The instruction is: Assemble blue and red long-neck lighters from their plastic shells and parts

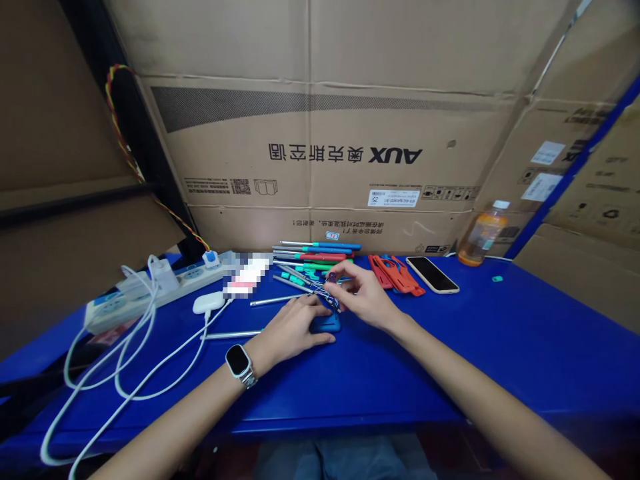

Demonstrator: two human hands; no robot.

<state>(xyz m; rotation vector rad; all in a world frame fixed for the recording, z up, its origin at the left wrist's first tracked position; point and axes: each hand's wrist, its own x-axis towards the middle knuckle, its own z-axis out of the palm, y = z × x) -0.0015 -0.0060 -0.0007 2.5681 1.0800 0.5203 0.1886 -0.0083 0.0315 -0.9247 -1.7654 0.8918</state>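
My left hand (pixel 295 325) lies low on the blue table, its thumb and fingers closed around a blue handle (pixel 327 324). A metal rod (pixel 233 335) comes out on the other side of that hand, in line with the handle; the join is hidden under the palm. Just above, my right hand (pixel 364 293) pinches a small dark purple piece (pixel 332 277) between thumb and forefinger. Thin metal and pale bits (pixel 324 291) lie close under its fingertips, too small to make out. Behind both hands rests a pile of metal rods with red handles (pixel 325 257), blue handles (pixel 335 246) and green parts (pixel 293 278).
Right of the pile lie flat orange-red handle pieces (pixel 397 275), then a phone (pixel 433 275). A drink bottle (pixel 484 233) stands against the cardboard wall (pixel 345 120). On the left are a power strip (pixel 150 293), white cables (pixel 150 333) and a white case (pixel 209 303).
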